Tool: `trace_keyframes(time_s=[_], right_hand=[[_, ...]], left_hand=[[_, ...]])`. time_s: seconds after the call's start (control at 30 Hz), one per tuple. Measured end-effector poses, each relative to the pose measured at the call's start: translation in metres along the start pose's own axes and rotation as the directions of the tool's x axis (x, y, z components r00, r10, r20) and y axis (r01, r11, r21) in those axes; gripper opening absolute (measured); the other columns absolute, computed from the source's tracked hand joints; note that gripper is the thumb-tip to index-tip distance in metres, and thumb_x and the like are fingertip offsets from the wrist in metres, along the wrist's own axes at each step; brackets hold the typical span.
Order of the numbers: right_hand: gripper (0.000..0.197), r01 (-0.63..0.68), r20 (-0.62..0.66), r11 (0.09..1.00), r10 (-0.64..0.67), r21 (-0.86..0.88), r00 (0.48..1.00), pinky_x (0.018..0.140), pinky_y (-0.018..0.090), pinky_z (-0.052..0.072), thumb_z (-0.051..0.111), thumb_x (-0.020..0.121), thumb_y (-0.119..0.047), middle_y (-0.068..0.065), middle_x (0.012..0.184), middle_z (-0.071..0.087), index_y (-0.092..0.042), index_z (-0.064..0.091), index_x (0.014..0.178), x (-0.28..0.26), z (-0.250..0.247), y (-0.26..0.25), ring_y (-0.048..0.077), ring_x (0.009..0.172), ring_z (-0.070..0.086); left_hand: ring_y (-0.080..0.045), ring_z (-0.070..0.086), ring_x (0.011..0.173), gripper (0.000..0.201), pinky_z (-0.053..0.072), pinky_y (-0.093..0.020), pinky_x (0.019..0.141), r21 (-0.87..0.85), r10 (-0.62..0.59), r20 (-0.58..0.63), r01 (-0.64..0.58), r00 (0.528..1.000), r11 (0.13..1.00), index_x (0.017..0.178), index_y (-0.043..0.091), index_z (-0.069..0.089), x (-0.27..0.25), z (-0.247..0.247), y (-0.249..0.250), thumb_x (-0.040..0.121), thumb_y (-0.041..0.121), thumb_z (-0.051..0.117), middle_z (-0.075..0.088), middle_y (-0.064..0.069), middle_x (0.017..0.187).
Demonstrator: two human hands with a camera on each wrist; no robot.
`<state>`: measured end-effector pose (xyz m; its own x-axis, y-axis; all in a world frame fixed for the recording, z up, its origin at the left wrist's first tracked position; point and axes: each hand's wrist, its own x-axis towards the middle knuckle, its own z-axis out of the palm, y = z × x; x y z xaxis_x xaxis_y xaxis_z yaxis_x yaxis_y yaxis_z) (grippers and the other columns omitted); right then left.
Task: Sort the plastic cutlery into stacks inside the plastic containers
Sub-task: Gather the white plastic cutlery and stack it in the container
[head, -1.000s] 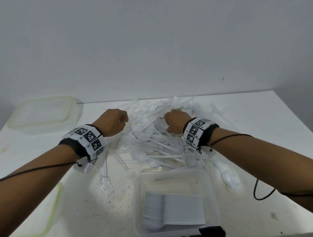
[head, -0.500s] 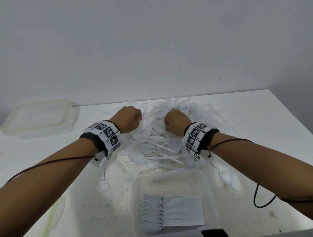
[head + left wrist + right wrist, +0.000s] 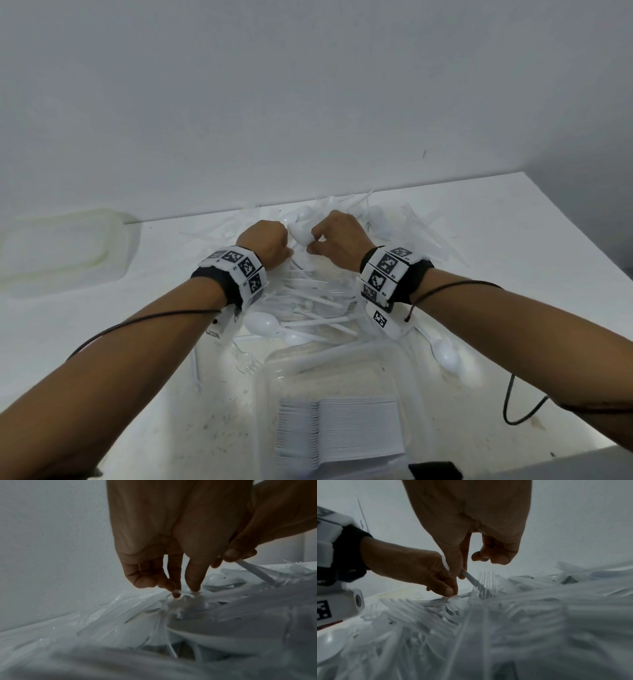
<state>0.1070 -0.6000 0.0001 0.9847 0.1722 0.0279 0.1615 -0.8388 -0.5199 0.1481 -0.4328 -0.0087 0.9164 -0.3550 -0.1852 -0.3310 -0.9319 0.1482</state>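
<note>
At far left a cloudy, soft-cornered lid (image 3: 65,250) lies flat on the white table (image 3: 513,260), well apart from everything else. Next comes the left hand (image 3: 265,245), knuckles up over the pile (image 3: 308,291), a loose heap of thin, glossy white and clear plastic spoons and forks in the middle of the table against the wall. The left wrist view shows what the head view hides: the fingertips (image 3: 193,586) point down and pinch a small white piece at the top of the pile, a narrow grip; what the piece is cannot be told. A marker band (image 3: 239,274) of black-and-white squares wraps that wrist, a black cable (image 3: 137,322) running back along the forearm.

Just right of it, almost touching, is the right hand (image 3: 337,240). Its wrist view shows thumb and forefinger pinching the flat ribbed handle of a white fork (image 3: 481,586), tines down in the pile, the other fingers curled clear. In the head view that fork is lost among the cutlery.

Nearest the camera, right of centre, stands a clear rectangular tub (image 3: 416,394) with thin, scuffed walls. Inside it lies a neat stack (image 3: 342,431) of white forks on their sides, tines to the left. A lone white spoon (image 3: 443,353) lies on the table just right of the tub.
</note>
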Motion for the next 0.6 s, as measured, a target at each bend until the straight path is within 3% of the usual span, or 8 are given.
trace_keyframes(time_s=[0.17, 0.23, 0.27, 0.33, 0.43, 0.5, 0.6], right_hand=[[0.011, 0.006, -0.089, 0.975, 0.014, 0.220, 0.996, 0.056, 0.010, 0.029, 0.075, 0.080, -0.023, -0.019, 0.057, 0.046, -0.017, 0.078, 0.090, 0.006, -0.012, -0.011, 0.001, 0.057, 0.045], [0.007, -0.007, -0.137, 0.935, 0.060, 0.353, 0.989, 0.055, 0.011, 0.028, 0.075, 0.081, -0.024, -0.019, 0.051, 0.046, -0.025, 0.074, 0.074, 0.010, -0.022, -0.015, -0.002, 0.052, 0.043], [0.020, -0.015, -0.166, 0.914, 0.090, 0.405, 0.982, 0.055, 0.013, 0.029, 0.075, 0.082, -0.025, -0.019, 0.047, 0.045, -0.031, 0.067, 0.064, 0.012, -0.028, -0.016, -0.001, 0.050, 0.041], [0.029, -0.016, -0.228, 0.864, 0.151, 0.503, 0.962, 0.059, 0.021, 0.036, 0.073, 0.082, -0.025, -0.016, 0.047, 0.047, -0.028, 0.060, 0.057, 0.018, -0.041, -0.016, 0.004, 0.050, 0.041], [0.016, -0.032, -0.270, 0.821, 0.225, 0.570, 0.936, 0.065, 0.039, 0.048, 0.067, 0.084, -0.026, 0.001, 0.064, 0.066, -0.013, 0.068, 0.074, 0.026, -0.066, -0.006, 0.015, 0.061, 0.055], [0.013, -0.062, -0.269, 0.808, 0.266, 0.586, 0.926, 0.065, 0.040, 0.052, 0.061, 0.086, -0.022, 0.005, 0.065, 0.068, -0.013, 0.065, 0.078, 0.026, -0.082, 0.008, 0.018, 0.061, 0.061], [0.012, -0.126, -0.213, 0.809, 0.297, 0.575, 0.931, 0.052, 0.032, 0.050, 0.053, 0.092, -0.017, 0.010, 0.061, 0.061, -0.013, 0.059, 0.083, 0.018, -0.101, 0.036, 0.022, 0.051, 0.057]], left_hand=[[-0.026, 0.062, 0.091, 0.025, 0.052, -0.036, 0.078, -0.043, -0.034, -0.016, 0.034, 0.999, 0.999, 0.094, 0.008, 0.068, 0.007, 0.001, 0.005, 0.085, 0.031, 0.067, 0.067, -0.009, 0.098], [-0.026, 0.062, 0.093, 0.025, 0.052, -0.037, 0.080, -0.036, -0.030, -0.009, 0.029, 1.000, 0.999, 0.095, 0.007, 0.067, 0.011, 0.001, 0.008, 0.085, 0.030, 0.066, 0.067, -0.009, 0.100], [-0.026, 0.061, 0.094, 0.025, 0.052, -0.037, 0.081, -0.038, -0.036, -0.005, 0.035, 0.999, 0.999, 0.096, 0.007, 0.067, 0.012, 0.000, 0.009, 0.085, 0.030, 0.066, 0.067, -0.009, 0.100], [-0.026, 0.061, 0.094, 0.026, 0.052, -0.037, 0.081, -0.055, -0.048, 0.000, 0.047, 0.999, 0.997, 0.096, 0.008, 0.067, 0.016, 0.001, 0.011, 0.086, 0.031, 0.066, 0.066, -0.009, 0.101], [-0.027, 0.060, 0.093, 0.027, 0.052, -0.037, 0.080, -0.060, -0.050, 0.005, 0.050, 0.999, 0.997, 0.096, 0.008, 0.065, 0.021, 0.003, 0.012, 0.085, 0.032, 0.066, 0.065, -0.010, 0.100], [-0.027, 0.061, 0.091, 0.025, 0.052, -0.037, 0.078, -0.057, -0.054, 0.013, 0.054, 0.998, 0.997, 0.095, 0.008, 0.065, 0.022, 0.004, 0.014, 0.085, 0.030, 0.066, 0.065, -0.010, 0.098], [-0.028, 0.061, 0.087, 0.015, 0.050, -0.034, 0.070, -0.056, -0.053, 0.003, 0.053, 0.999, 0.997, 0.092, 0.007, 0.065, 0.024, 0.003, 0.018, 0.083, 0.017, 0.060, 0.065, -0.010, 0.095]])
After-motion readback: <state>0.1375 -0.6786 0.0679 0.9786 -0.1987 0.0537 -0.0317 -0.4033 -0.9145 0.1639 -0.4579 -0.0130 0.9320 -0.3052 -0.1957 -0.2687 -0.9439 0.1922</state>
